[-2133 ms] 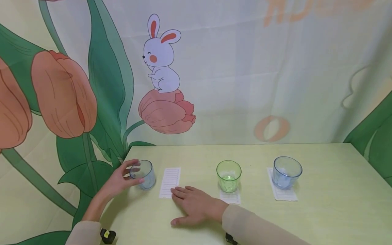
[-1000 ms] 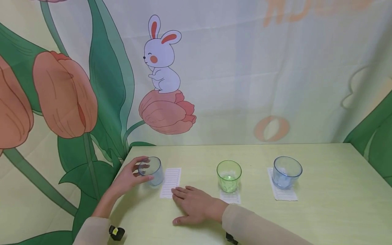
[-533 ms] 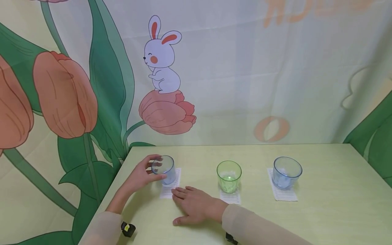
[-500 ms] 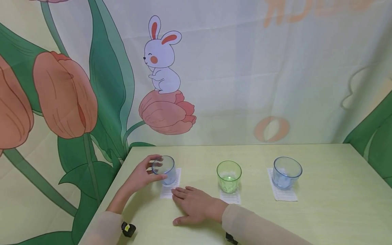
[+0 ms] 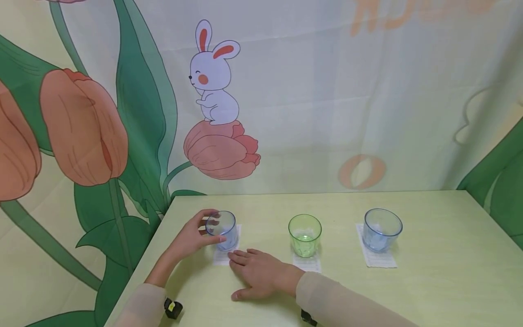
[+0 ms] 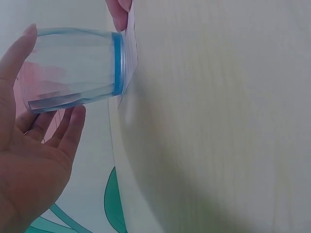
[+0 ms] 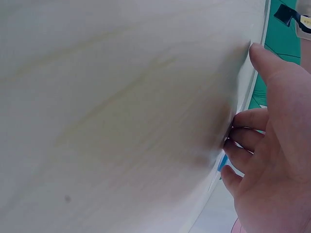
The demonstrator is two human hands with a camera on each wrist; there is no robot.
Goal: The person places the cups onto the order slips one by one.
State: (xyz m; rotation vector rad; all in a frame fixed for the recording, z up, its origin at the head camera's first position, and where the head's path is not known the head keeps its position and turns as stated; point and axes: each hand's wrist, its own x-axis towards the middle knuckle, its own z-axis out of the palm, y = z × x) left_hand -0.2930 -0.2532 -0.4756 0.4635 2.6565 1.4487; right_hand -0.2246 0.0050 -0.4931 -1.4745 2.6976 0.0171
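Note:
My left hand (image 5: 191, 236) grips a clear blue glass (image 5: 222, 229) from its left side, thumb in front and fingers behind. The glass is upright over a lined paper slip (image 5: 221, 260), covering most of it; in the left wrist view the thick blue base of the glass (image 6: 118, 63) is right at the paper. My right hand (image 5: 261, 272) lies palm down on the table, fingers spread, with its fingertips at the slip's lower right corner. In the right wrist view the fingertips of the right hand (image 7: 272, 131) meet the table surface.
A green glass (image 5: 305, 236) stands over a second paper slip (image 5: 307, 264) in the middle. Further right, another blue glass (image 5: 382, 230) stands on a third slip (image 5: 382, 261). The pale yellow table (image 5: 445, 263) ends at a printed cloth backdrop (image 5: 302, 100).
My left hand has carried the blue glass rightward from beside the first paper slip onto it, lowering slightly in the last half second. The right hand has stayed in place.

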